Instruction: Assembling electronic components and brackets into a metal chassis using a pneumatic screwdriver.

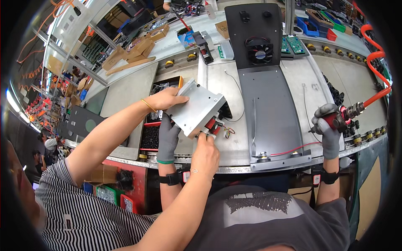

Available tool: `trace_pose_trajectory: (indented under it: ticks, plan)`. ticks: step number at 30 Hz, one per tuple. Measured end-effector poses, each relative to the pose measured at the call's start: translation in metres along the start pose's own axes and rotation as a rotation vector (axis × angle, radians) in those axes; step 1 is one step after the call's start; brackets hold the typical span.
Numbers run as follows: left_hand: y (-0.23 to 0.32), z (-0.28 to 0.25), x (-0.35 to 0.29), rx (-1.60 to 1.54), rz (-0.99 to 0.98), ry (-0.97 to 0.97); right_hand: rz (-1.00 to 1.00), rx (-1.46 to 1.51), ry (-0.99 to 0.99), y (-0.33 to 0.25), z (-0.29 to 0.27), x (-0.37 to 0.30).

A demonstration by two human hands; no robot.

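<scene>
- The silver sheet-metal box (197, 106), flat-faced with small dark holes and folded edges, is tilted above the bench left of centre; red parts and thin coloured wires show at its lower right side.
- The red, round-bodied air tool (336, 121) with a dark metal coupling sits at the bench's right side, joined to a glossy orange-red coiled hose (374, 99).
- Between them lies a smooth, dark grey metal panel (274, 108), long and slightly curved by the lens; a black square fan (259, 53) is mounted on the upright black plate beyond.
- The left hand (168, 142), in a grey knit glove with a green cuff, points upward at the box's lower left edge; its fingers are partly hidden, so I cannot tell its grip.
- The right hand (330, 131), gloved alike, is raised with fingers curled round the tool.
- A co-worker's bare hands (164, 99) hold the box at its upper left and lower edge.
</scene>
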State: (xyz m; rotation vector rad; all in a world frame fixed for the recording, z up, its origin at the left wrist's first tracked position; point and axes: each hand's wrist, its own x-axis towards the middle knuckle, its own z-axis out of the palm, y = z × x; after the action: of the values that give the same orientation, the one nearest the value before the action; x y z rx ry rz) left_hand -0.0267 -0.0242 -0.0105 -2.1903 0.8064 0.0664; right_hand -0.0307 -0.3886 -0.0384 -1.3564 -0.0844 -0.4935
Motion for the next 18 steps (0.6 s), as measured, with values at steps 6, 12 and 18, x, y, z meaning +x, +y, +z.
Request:
trace_pose_trajectory:
  ticks: [6, 12, 18]
  plan:
    - [-0.001, -0.010, 0.000, 0.037, 0.018, -0.163, 0.001, -0.039, -0.001, 0.004, 0.000, 0.000]
    - [-0.001, -0.014, 0.006, 0.028, 0.017, -0.154, 0.001, -0.080, -0.031, 0.004, -0.006, -0.001]
    - [-0.005, -0.005, -0.003, -0.039, 0.010, -0.204, -0.002, -0.088, -0.133, 0.005, 0.008, 0.007]
